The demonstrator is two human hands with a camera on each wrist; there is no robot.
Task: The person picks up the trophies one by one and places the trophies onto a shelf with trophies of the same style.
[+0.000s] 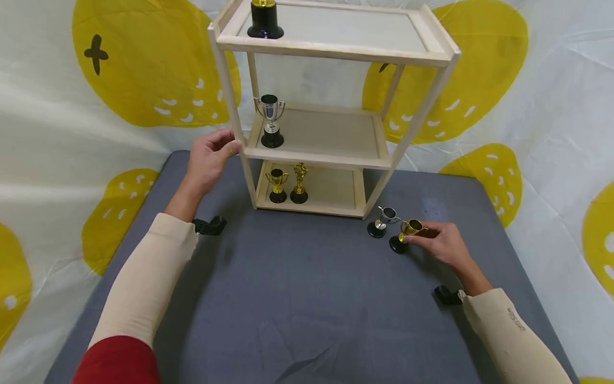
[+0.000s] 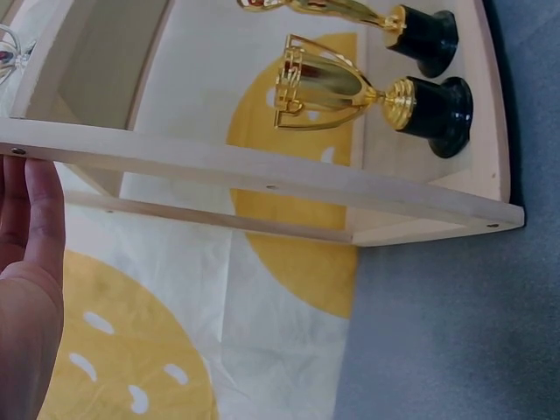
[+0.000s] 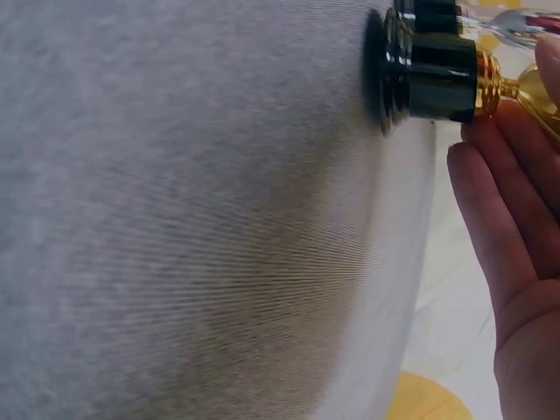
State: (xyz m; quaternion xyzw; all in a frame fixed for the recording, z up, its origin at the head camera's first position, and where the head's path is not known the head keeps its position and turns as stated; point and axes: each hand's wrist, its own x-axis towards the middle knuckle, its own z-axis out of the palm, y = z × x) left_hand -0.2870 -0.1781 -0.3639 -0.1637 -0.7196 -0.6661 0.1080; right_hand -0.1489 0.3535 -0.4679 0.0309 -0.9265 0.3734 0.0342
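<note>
My left hand (image 1: pixel 209 160) holds the left front post of a wooden shelf rack (image 1: pixel 316 160), thumb at the post beside the middle shelf. At the table's right, my right hand (image 1: pixel 443 242) pinches a small gold trophy cup (image 1: pixel 411 228), its black base right at the cloth. Just left of it stands a small silver trophy cup (image 1: pixel 387 215). A larger silver trophy cup (image 1: pixel 271 114) stands on the middle shelf's left. On the bottom shelf are a gold trophy cup (image 1: pixel 277 181) and a gold figure trophy (image 1: pixel 299 178).
On the top shelf, a trophy with a black base (image 1: pixel 265 21) stands at the left, its upper part cut off by the frame. A grey cloth (image 1: pixel 307 277) covers the table. White curtain fabric with yellow shapes (image 1: pixel 158 64) hangs behind and at both sides.
</note>
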